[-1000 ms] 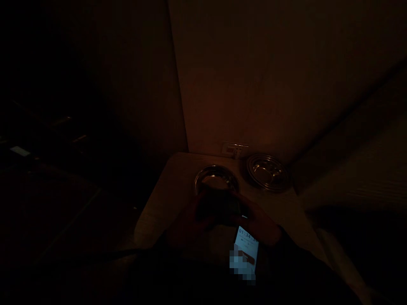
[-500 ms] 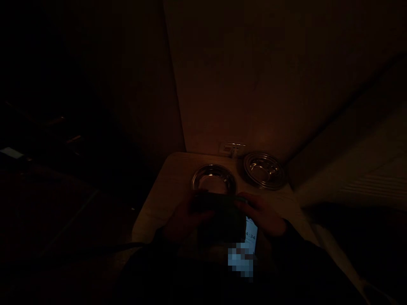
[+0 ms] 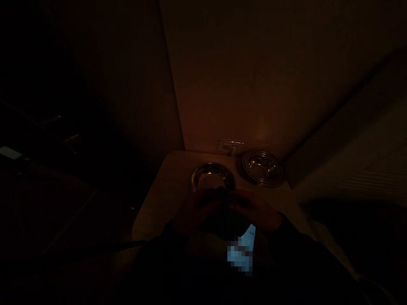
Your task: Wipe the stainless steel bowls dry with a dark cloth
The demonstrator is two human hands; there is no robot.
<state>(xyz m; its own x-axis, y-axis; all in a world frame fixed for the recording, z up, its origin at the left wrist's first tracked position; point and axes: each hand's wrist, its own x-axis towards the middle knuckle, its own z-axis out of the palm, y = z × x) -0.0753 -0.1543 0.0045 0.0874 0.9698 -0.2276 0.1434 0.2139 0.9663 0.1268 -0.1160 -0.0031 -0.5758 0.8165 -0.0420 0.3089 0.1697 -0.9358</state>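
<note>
The scene is very dark. My left hand (image 3: 192, 212) and my right hand (image 3: 259, 209) are close together, fingers closed on the upper edge of a dark, limp piece that looks like cloth (image 3: 224, 222). It hangs bunched between them, and its exact kind is too dark to make out. Just beyond my fingers a shiny round metal plate (image 3: 208, 180) lies on the table, its near rim hidden by my hands. A lit phone (image 3: 246, 245) shows below the cloth, which covers part of its screen.
The small wooden table (image 3: 162, 190) stands against a wall (image 3: 216, 84). At its back right are stacked metal dishes (image 3: 262, 168), beside a wall socket (image 3: 227, 146) with something plugged in. A dark cable or strap (image 3: 117, 246) runs at the lower left.
My hands have drawn closer together. The dark cloth, spread wider before, is now bunched and narrower between them. The plate and stacked dishes stay in place.
</note>
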